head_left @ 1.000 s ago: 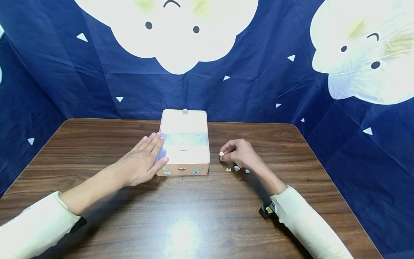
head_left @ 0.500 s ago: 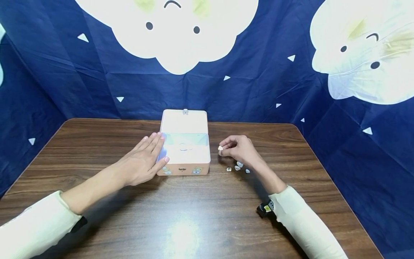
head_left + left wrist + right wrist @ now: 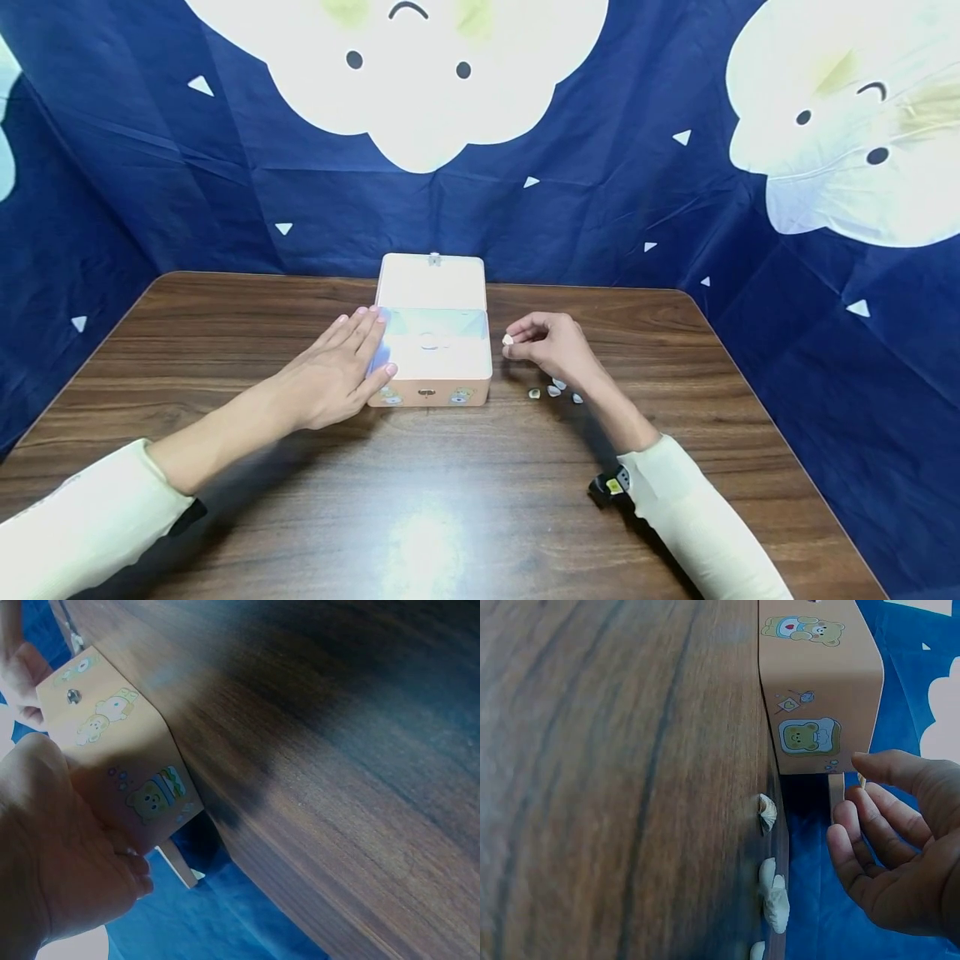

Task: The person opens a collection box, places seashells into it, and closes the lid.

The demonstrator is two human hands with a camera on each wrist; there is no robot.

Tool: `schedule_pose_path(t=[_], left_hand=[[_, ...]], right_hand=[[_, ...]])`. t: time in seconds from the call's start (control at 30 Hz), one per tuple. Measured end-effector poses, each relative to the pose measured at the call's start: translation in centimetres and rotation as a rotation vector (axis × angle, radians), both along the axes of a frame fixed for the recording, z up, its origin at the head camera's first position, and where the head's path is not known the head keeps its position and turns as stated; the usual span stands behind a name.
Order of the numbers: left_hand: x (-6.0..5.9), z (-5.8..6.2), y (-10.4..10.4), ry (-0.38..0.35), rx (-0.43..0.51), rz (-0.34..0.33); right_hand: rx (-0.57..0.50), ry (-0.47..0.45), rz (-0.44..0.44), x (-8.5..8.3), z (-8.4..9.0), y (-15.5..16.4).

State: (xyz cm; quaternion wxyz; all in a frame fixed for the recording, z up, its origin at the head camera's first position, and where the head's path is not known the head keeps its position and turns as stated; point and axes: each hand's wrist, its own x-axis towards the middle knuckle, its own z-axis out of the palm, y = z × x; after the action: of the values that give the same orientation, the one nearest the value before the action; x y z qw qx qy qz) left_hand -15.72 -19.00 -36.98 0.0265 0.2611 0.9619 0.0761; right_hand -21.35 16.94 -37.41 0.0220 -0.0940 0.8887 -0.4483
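- A dark wood-grained desk [image 3: 480,454] stretches across the lower frame.
- Near the middle of the frame, an open box [image 3: 442,394] sits on it.
- Right of that, a few small pale shells [image 3: 554,391].

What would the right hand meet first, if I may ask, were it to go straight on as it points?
Probably the side of the open box, though height is unclear and the right hand, pinching a small white piece, might pass above it.
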Motion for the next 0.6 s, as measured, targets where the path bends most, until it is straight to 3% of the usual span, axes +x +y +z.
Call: schedule_pose_path(t=[0.6], left_hand=[[-0.1, 0.1, 0.1, -0.008, -0.012, 0.004]], right_hand=[[-0.117, 0.039, -0.084, 0.0, 0.6, -1.2]])
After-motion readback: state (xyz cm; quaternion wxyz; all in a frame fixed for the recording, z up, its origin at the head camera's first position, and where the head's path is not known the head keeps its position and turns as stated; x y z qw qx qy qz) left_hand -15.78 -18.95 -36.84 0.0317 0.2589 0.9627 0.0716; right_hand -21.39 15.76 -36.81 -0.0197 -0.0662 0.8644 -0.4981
